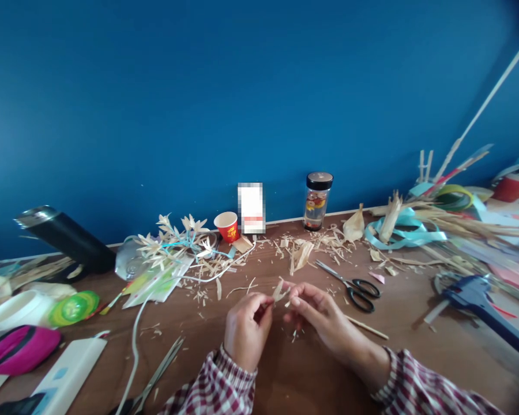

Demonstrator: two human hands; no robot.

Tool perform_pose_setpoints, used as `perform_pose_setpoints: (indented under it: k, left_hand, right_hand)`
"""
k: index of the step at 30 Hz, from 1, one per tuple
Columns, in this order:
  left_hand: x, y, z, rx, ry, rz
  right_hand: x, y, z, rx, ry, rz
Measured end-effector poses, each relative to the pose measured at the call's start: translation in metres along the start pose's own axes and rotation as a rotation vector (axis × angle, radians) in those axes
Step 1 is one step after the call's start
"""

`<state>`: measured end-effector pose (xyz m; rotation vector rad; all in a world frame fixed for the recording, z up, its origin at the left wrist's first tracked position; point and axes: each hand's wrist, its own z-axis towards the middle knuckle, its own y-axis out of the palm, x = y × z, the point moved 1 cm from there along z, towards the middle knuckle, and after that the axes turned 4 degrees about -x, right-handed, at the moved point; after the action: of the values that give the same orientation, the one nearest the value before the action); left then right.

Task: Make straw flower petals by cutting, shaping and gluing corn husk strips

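My left hand [249, 327] is closed, its thumb and forefinger pinching a small pale piece of dried corn husk [279, 293]. From the other side my right hand [318, 310] also closes its fingertips on the husk; a small pale tip shows at its thumb. Both hands are slightly above the brown table. Right of my right hand lies a pair of black-handled scissors [358, 289], and a thin stick [367, 327] rests beside the wrist. Another pair of scissors [159, 372] lies left of my left forearm. Husk scraps [301, 256] are scattered beyond the hands.
Pale husk flowers [185, 236], a red paper cup [227, 228] and a glass tea bottle [318, 202] stand along the blue wall. A blue glue gun [480, 300] lies right. Left are a black flask [69, 239], a power strip [71, 374] and a white cable [135, 340].
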<state>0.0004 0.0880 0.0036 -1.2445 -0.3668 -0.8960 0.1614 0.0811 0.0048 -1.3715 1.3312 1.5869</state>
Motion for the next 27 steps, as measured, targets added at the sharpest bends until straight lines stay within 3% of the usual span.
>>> perform_pose_setpoints:
  k: [6, 12, 18, 27]
  left_hand:
    - [0.005, 0.007, -0.003, -0.055, -0.076, -0.083]
    - [0.004, 0.009, 0.000, -0.042, -0.250, -0.374]
    - [-0.004, 0.011, 0.002, 0.079, -0.385, -0.643]
    - [-0.007, 0.017, 0.002, 0.029, -0.525, -0.891]
  right_hand:
    - [0.006, -0.001, 0.003, 0.063, 0.020, 0.014]
    - [0.003, -0.001, 0.002, 0.117, 0.010, 0.094]
    - [0.001, 0.001, 0.000, 0.029, 0.009, 0.052]
    - [0.008, 0.000, -0.001, -0.063, -0.007, -0.060]
